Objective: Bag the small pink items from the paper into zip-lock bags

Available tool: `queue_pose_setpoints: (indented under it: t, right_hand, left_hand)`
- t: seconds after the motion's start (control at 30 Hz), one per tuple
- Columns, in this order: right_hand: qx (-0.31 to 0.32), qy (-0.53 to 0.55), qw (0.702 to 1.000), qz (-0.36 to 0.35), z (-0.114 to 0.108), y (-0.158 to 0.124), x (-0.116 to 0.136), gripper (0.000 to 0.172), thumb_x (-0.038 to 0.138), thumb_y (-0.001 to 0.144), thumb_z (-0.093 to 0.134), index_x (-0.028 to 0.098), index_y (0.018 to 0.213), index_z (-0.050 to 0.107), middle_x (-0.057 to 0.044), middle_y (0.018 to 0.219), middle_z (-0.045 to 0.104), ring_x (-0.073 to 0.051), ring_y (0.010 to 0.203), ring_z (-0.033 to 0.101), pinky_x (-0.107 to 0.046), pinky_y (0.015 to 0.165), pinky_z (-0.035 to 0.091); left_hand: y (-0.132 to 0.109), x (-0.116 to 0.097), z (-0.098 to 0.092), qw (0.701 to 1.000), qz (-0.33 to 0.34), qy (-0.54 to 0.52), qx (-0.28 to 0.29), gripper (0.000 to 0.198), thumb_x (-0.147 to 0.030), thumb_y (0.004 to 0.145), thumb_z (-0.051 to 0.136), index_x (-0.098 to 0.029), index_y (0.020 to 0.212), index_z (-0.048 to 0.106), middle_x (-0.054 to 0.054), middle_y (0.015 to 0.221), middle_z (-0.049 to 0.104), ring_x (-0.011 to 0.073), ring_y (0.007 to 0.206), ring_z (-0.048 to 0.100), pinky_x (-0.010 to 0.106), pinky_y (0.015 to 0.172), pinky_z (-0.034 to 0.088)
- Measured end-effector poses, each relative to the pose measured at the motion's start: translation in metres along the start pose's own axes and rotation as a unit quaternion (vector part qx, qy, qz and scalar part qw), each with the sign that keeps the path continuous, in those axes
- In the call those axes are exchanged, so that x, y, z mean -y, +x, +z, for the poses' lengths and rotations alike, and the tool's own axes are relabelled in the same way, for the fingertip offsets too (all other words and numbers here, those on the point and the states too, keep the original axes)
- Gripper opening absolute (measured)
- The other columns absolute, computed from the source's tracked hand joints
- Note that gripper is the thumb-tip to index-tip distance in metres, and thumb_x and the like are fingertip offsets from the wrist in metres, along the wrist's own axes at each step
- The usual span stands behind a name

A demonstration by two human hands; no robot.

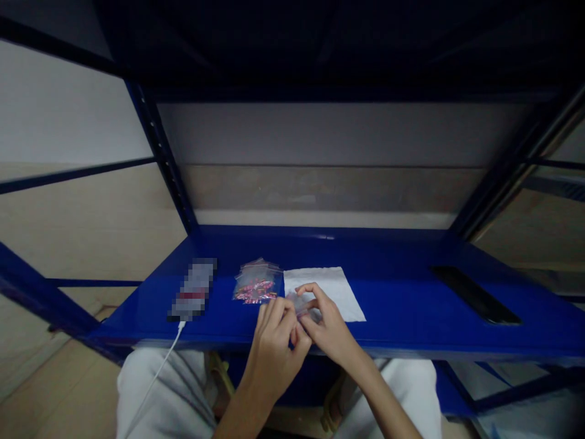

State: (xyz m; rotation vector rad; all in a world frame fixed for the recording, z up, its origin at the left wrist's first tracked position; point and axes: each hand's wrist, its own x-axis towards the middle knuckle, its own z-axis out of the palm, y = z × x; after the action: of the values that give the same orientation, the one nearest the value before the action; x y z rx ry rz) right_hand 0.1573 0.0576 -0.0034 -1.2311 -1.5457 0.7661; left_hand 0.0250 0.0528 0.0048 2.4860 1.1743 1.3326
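Clear plastic, one small bag (pixel 298 303), is pinched between left hand (pixel 273 350) and right hand (pixel 328 329). One pink-filled bag (pixel 256 283) lies beyond the left, one white sheet (pixel 325 285) beyond the right.

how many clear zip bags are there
2. One clear bag of pink items lies on the blue steel shelf beside the white sheet; a second bag is pinched between left hand and right hand. The first may hide more.

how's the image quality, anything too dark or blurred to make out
Head view: dim overall; the shelf overhead is nearly black; the object left of the hands is pixelated out; wide-angle distortion slants the blue upright; the left hand and right hand stay fairly sharp.
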Motion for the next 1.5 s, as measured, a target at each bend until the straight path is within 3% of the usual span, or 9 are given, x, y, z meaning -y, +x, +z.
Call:
queue_pose_setpoints:
  t: [0.13, 0.27, 0.43, 0.67, 1.0, 1.13, 1.3, 1.4, 1.5]
  right_hand:
    - [0.031, 0.041, 0.999, 0.005, 0.003, -0.003, 0.004, 0.039, 0.008, 0.065, 0.051, 0.023, 0.100, 0.044, -0.002, 0.106, 0.055, -0.014, 0.078, 0.061, -0.027, 0.072, 0.047]
    - [-0.015, 0.012, 1.000, 0.022, -0.004, -0.003, 0.008, 0.040, 0.009, 0.066, 0.052, 0.024, 0.102, 0.043, -0.004, 0.108, 0.055, -0.017, 0.089, 0.061, -0.030, 0.078, 0.047]
    - [-0.050, -0.007, 0.998, 0.031, -0.018, -0.001, 0.019, 0.025, 0.024, 0.081, 0.047, 0.024, 0.105, 0.046, -0.005, 0.108, 0.058, -0.016, 0.080, 0.063, -0.028, 0.067, 0.051]
    - [-0.044, -0.006, 0.999, -0.013, -0.015, -0.001, 0.023, 0.034, 0.018, 0.079, 0.045, 0.026, 0.112, 0.053, -0.003, 0.097, 0.066, -0.017, 0.074, 0.066, -0.024, 0.060, 0.051]
    - [-0.038, -0.114, 0.993, 0.012, -0.010, 0.005, 0.004, 0.044, 0.012, 0.063, 0.057, 0.026, 0.105, 0.053, 0.006, 0.066, 0.060, -0.009, 0.047, 0.054, -0.020, 0.051, 0.042]
    - [-0.046, -0.024, 0.998, 0.025, -0.016, 0.010, -0.004, 0.036, 0.013, 0.063, 0.057, 0.022, 0.098, 0.051, 0.000, 0.092, 0.058, -0.009, 0.057, 0.057, -0.019, 0.049, 0.046]
    - [0.057, 0.154, 0.979, 0.117, -0.033, 0.017, -0.010, 0.052, 0.039, 0.071, 0.061, 0.025, 0.118, 0.044, -0.010, 0.125, 0.046, -0.021, 0.090, 0.060, -0.020, 0.039, 0.050]
    - [0.051, 0.259, 0.949, 0.175, -0.040, 0.021, -0.016, 0.057, 0.055, 0.080, 0.044, 0.024, 0.128, 0.038, -0.014, 0.127, 0.047, -0.024, 0.092, 0.061, -0.025, 0.043, 0.054]
    - [0.026, 0.317, 0.925, 0.207, -0.043, 0.027, -0.023, 0.054, 0.056, 0.082, 0.039, 0.020, 0.122, 0.046, -0.015, 0.117, 0.057, -0.021, 0.080, 0.066, -0.024, 0.043, 0.054]
  left_hand:
    - [0.000, -0.015, -0.007, 0.998, 0.037, 0.042, 0.023, 0.015, -0.005, 0.068, 0.044, -0.019, 0.070, 0.047, 0.003, 0.075, 0.051, 0.0167, 0.070, 0.047, 0.029, 0.064, 0.037]
    - [0.005, -0.016, -0.010, 0.994, 0.071, 0.080, 0.011, 0.016, -0.004, 0.067, 0.044, -0.019, 0.069, 0.048, 0.002, 0.073, 0.053, 0.0167, 0.069, 0.048, 0.030, 0.067, 0.037]
    - [0.014, -0.007, -0.013, 0.995, -0.001, 0.088, -0.038, 0.014, -0.007, 0.069, 0.048, -0.019, 0.062, 0.046, 0.002, 0.078, 0.053, 0.0168, 0.075, 0.050, 0.031, 0.071, 0.035]
    - [0.015, -0.014, 0.001, 0.992, -0.119, 0.042, -0.028, 0.021, -0.020, 0.069, 0.057, -0.019, 0.059, 0.038, 0.000, 0.069, 0.046, 0.0161, 0.070, 0.048, 0.030, 0.068, 0.035]
    - [0.027, 0.001, 0.009, 0.993, -0.104, -0.028, 0.043, 0.024, -0.004, 0.067, 0.043, -0.018, 0.052, 0.031, -0.003, 0.059, 0.038, 0.0112, 0.056, 0.040, 0.025, 0.053, 0.026]
    - [0.030, 0.003, 0.010, 0.994, -0.108, -0.023, 0.015, 0.025, -0.001, 0.064, 0.040, -0.018, 0.049, 0.029, -0.002, 0.057, 0.036, 0.0115, 0.056, 0.039, 0.025, 0.051, 0.024]
    - [0.051, 0.002, 0.015, 0.988, -0.117, -0.098, -0.013, 0.024, -0.002, 0.063, 0.042, -0.018, 0.049, 0.031, -0.003, 0.057, 0.036, 0.0099, 0.055, 0.038, 0.022, 0.050, 0.028]
    - [0.068, 0.001, 0.018, 0.971, -0.141, -0.189, -0.034, 0.020, -0.006, 0.066, 0.043, -0.018, 0.052, 0.035, -0.003, 0.062, 0.039, 0.0093, 0.058, 0.042, 0.019, 0.051, 0.035]
    - [0.078, 0.004, 0.027, 0.939, -0.165, -0.298, -0.042, 0.018, -0.010, 0.067, 0.045, -0.018, 0.055, 0.035, -0.003, 0.064, 0.040, 0.0087, 0.059, 0.044, 0.018, 0.052, 0.040]
